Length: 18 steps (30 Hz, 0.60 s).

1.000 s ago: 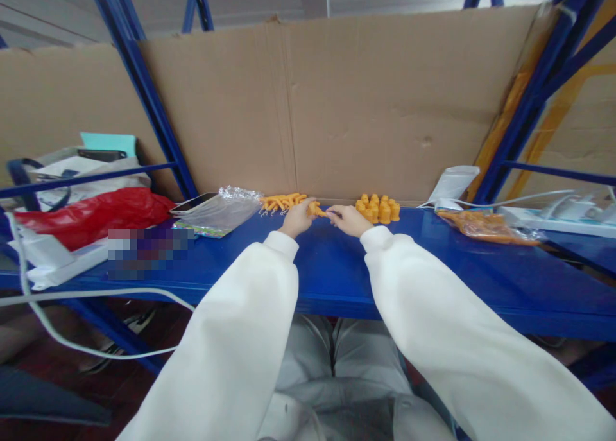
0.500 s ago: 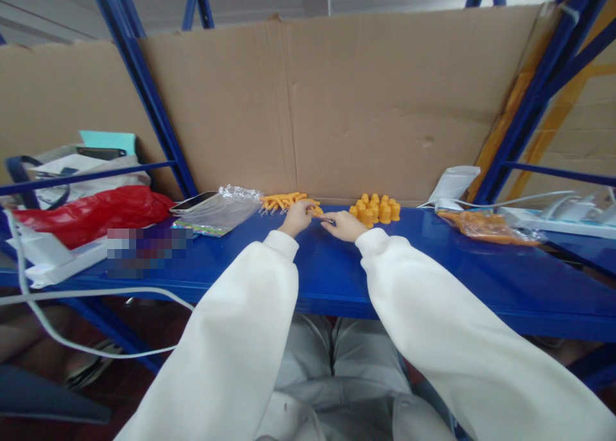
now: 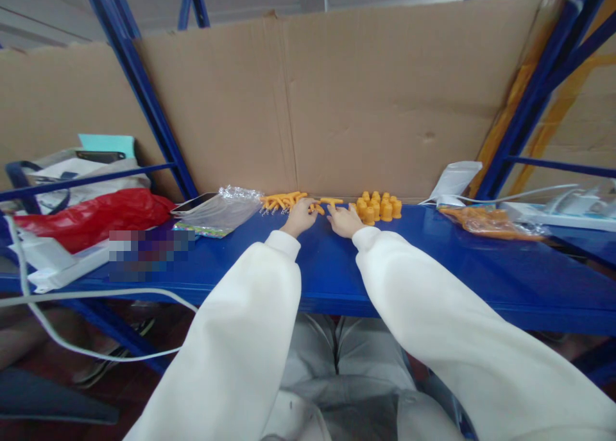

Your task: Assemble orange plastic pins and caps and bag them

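Observation:
My left hand (image 3: pixel 299 217) and my right hand (image 3: pixel 343 221) rest close together on the blue shelf (image 3: pixel 433 261), near the cardboard back wall. My left fingers are curled on a small orange piece (image 3: pixel 318 208) beside a pile of long orange pieces (image 3: pixel 282 201). My right hand pinches a T-shaped orange piece (image 3: pixel 331 201) at its fingertips. A cluster of short orange cone-shaped parts (image 3: pixel 378 207) stands upright just right of my right hand.
A crumpled clear plastic bag (image 3: pixel 222 208) and a phone (image 3: pixel 192 202) lie left of the orange pieces. A red bag (image 3: pixel 91 214), white cables (image 3: pixel 72 345) and boxes sit at far left. A white pouch (image 3: pixel 452 183), an orange-filled bag (image 3: pixel 491 224) and a power strip (image 3: pixel 558 219) lie right.
Both hands have moved a little farther back toward the cardboard. My right hand now holds up a T-shaped orange piece that was not showing before.

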Each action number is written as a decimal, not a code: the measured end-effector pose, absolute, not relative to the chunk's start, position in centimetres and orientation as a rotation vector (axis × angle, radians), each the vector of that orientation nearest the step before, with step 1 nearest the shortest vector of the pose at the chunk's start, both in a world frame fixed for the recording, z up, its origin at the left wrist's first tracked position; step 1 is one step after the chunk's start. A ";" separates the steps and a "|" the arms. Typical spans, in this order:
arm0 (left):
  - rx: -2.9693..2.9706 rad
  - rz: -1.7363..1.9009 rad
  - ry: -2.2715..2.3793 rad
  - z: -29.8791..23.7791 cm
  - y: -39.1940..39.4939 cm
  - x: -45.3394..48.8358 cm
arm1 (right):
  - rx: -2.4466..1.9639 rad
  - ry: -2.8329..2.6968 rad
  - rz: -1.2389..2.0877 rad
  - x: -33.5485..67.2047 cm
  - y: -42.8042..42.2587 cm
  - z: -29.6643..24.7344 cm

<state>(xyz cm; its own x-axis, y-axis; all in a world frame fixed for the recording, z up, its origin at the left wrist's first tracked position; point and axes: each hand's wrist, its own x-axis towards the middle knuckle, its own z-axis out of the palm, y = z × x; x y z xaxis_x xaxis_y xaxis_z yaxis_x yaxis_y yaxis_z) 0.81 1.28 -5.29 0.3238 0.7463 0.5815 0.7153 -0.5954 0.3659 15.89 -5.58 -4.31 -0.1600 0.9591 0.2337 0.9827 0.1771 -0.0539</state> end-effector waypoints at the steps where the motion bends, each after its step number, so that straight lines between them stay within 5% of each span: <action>1: 2.528 1.137 1.394 -5.3 1.3 0.8 | -1.886 -2.237 -0.177 15.6 -5.2 -4.3; 18: 2.535 1.151 1.329 -6.1 2.6 0.6 | -1.991 -2.194 -0.334 13.7 -1.8 -4.0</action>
